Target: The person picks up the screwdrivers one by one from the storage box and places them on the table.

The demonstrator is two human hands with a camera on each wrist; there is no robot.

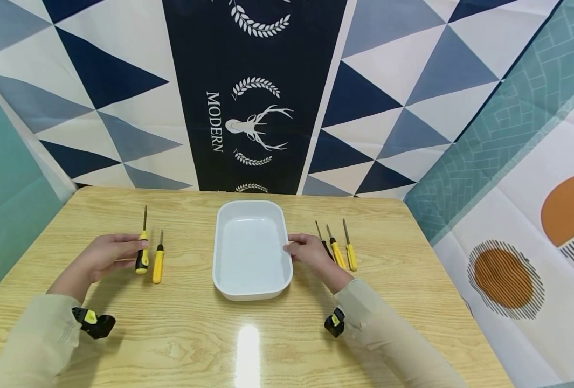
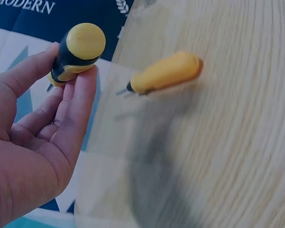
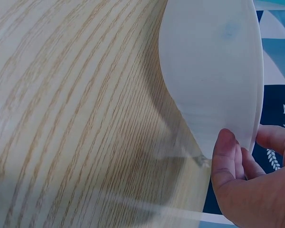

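My left hand (image 1: 106,253) pinches a black-and-yellow screwdriver (image 1: 142,258) by its handle between thumb and fingers, the shaft pointing toward the back of the table. In the left wrist view the round yellow end of that screwdriver (image 2: 85,42) faces the camera. Just right of it a yellow screwdriver (image 1: 158,265) lies on the wood. A white rectangular tray (image 1: 251,253) stands at mid table with nothing in it. Its right side is gripped by my right hand (image 1: 312,253), thumb at the rim and fingers against the outer wall of the tray (image 3: 209,71) in the right wrist view.
Beyond my right hand lie a dark-handled screwdriver (image 1: 325,248), a yellow-and-black screwdriver (image 1: 337,253) and a yellow screwdriver (image 1: 351,257). The wooden table (image 1: 180,339) ends at a patterned cloth backdrop (image 1: 253,172). Each wrist wears a small black camera (image 1: 97,325).
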